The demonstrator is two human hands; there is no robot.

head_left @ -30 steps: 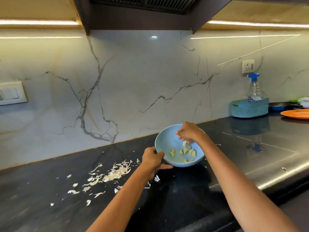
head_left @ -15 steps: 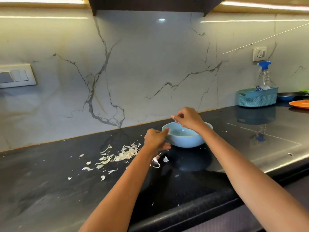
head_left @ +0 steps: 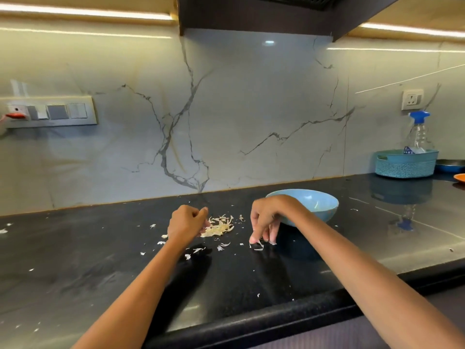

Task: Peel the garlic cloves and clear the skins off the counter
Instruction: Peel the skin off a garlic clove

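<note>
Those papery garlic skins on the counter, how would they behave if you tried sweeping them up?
The garlic skins look thin and curled, so probably featherlight and floppy. Flakes lie scattered across the counter, so they likely drift or cling rather than slide together.

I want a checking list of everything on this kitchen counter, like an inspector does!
Surface: black counter, shiny, speckled with small skin bits.
Job's things: garlic skins piled between the hands; blue bowl behind the right hand, contents hidden.
Clutter: teal basket holding a spray bottle; orange plate at far right.
Grippers: left hand curled beside the pile; right hand fingertips down at a loose skin.
Cables: nothing seen.
Surroundings: marble wall, switch panel, socket.
</note>
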